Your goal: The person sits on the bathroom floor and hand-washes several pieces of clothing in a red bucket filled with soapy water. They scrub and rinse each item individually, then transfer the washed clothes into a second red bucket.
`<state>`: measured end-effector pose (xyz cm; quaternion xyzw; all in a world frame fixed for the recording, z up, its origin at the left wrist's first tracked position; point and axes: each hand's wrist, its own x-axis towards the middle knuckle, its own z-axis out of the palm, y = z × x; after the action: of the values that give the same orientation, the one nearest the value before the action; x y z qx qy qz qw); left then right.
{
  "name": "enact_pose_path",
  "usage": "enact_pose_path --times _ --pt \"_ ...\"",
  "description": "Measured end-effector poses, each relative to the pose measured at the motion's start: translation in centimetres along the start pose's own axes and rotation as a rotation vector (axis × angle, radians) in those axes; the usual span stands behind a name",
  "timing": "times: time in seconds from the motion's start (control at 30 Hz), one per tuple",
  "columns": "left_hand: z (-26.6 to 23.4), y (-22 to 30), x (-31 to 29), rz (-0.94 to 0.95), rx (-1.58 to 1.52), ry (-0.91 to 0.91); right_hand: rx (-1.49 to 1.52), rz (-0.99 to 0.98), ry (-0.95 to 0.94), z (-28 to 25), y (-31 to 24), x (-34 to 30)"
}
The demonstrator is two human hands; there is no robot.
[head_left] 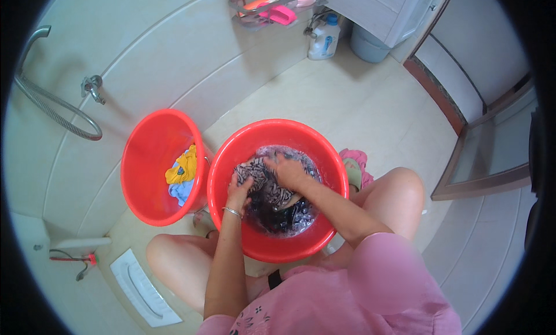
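Observation:
A large red basin (278, 253) sits between my knees, with sudsy water (307, 219) and dark wet cloth (266, 216) in it. Above the water, a black-and-white patterned garment (272, 187) is bunched up between my hands. My left hand (239, 191), a bracelet at its wrist, is closed on the garment's left side. From the right, my right hand (288, 171) grips the same fabric near its top, fingers bent into it. Folds of cloth partly hide the fingertips of both hands.
A red bucket (145, 167) with yellow cloth (184, 166) and light blue cloth (181, 190) stands at the basin's left. Farther off are a white jug (324, 42), a grey bin (369, 45) and a wall rack (278, 11). A shower hose (55, 109) hangs on the left.

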<state>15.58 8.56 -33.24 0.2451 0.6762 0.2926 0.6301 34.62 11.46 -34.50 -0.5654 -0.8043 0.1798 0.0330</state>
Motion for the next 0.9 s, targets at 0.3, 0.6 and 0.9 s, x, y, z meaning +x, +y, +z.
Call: enact_pose_path --times 0.3,0.6,0.9 --pt "-1.4 -3.0 2.1 -0.169 -0.307 0.076 0.003 0.086 -0.117 8.2 2.6 -1.2" --pt "-0.6 -1.6 1.1 -0.223 -0.573 -0.407 1.534 0.111 -0.393 -3.7 -8.3 -2.6" --pt "1.7 -3.4 -2.0 -0.166 -0.767 -0.278 0.527 -0.348 0.476 -4.0 -10.3 -4.3"
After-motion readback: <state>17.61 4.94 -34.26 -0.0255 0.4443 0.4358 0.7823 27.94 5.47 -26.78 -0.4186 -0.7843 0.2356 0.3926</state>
